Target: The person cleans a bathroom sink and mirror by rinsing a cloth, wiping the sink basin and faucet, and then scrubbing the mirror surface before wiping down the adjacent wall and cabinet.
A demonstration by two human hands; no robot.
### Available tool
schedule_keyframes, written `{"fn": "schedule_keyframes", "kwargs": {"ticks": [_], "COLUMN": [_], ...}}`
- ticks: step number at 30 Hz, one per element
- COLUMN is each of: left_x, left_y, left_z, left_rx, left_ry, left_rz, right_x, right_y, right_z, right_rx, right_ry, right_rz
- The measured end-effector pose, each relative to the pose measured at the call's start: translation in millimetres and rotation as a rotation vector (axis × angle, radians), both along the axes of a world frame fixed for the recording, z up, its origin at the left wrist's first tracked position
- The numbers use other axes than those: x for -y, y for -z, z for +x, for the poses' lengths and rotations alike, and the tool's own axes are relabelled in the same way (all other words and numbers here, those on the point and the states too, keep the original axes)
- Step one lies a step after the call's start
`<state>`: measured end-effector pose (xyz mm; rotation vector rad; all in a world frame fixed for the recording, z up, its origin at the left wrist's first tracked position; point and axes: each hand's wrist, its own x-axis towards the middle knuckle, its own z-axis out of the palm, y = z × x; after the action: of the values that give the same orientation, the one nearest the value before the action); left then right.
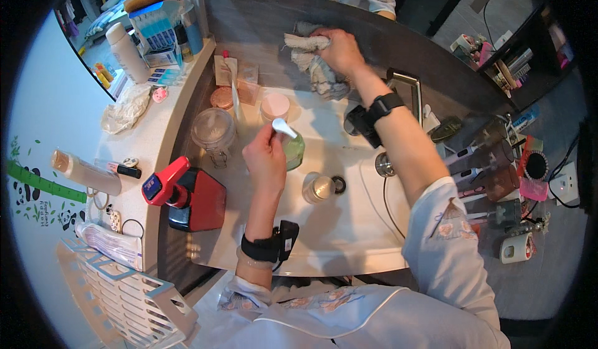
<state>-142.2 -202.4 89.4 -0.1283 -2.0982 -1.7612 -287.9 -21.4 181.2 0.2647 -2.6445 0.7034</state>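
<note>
My right hand [342, 52] presses a crumpled grey-white cloth [314, 66] against the dark wall panel behind the washbasin. Over the basin [327, 251], my left hand [267, 155] has its fingers closed at the white nozzle of a green pump bottle [294, 151]; the fingers partly hide the grip. A round pink container [275, 106] and a clear clip-top jar [213, 128] stand behind and left of that hand. Near the drain sits a small lidded jar [319, 188]. The metal faucet [409, 78] is beside my right forearm.
A red pump bottle [201, 201] stands left of my left forearm. The left ledge [175, 110] holds bottles, a tube and a crumpled tissue [128, 108]. Toothbrushes and cups [502, 183] line the right side. A white plastic basket [135, 297] is at lower left.
</note>
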Motion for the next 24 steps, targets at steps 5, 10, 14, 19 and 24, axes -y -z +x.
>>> {"fn": "schedule_keyframes", "kwargs": {"ticks": [5, 10, 14, 19, 24], "left_x": [23, 28, 37, 31, 32], "left_y": [-3, 7, 17, 6, 8], "left_z": [16, 21, 16, 19, 19], "left_rx": [0.126, 0.047, 0.095, 0.105, 0.122], "left_ry": [-0.019, -0.065, -0.052, -0.027, -0.034], "left_rz": [-0.03, 0.004, -0.066, -0.038, 0.042], "right_x": [29, 20, 19, 30, 54], "right_y": [33, 39, 27, 27, 50], "right_z": [-14, -13, -5, -5, -3], "right_rx": [-0.117, -0.139, -0.261, -0.384, -0.422], "right_ry": [-0.013, -0.215, -0.382, -0.394, -0.229], "right_rz": [-0.159, 0.082, 0.357, 0.353, 0.095]}}
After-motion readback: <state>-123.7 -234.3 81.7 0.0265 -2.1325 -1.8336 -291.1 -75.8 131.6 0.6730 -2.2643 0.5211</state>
